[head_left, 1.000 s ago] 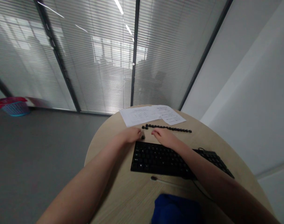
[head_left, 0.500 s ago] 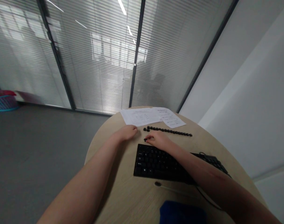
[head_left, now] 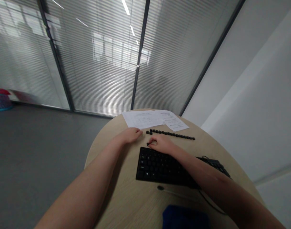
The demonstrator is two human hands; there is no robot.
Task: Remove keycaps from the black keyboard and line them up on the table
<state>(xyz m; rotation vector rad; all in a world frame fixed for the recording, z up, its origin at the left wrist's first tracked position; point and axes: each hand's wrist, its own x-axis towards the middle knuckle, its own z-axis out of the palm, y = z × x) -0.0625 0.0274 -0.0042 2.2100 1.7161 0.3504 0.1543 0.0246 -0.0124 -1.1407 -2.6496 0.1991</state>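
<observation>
My right hand (head_left: 162, 145) hovers over the far left corner of a black keyboard (head_left: 157, 166), fingers pinched on a small black keycap (head_left: 148, 144). Just left of it, my left hand (head_left: 131, 135) rests on the round wooden table (head_left: 126, 203) with its fingers lying loosely flat and nothing in them. Its fingertips lie near the edge of a printed paper sheet (head_left: 142, 118). A row of several loose black keycaps (head_left: 173, 135) stretches across the table beyond both hands.
A second printed sheet (head_left: 174, 121) overlaps the first at the far edge. The keyboard's cable (head_left: 209, 158) runs off to the right. A small dark round object (head_left: 160, 188) and a blue thing (head_left: 186, 218) lie near me. Glass walls with blinds stand behind the table.
The keycap that was beside my left fingertips is now pinched in my right hand. My right hand drew back toward the keyboard's corner. My left hand shifted slightly away, onto the table.
</observation>
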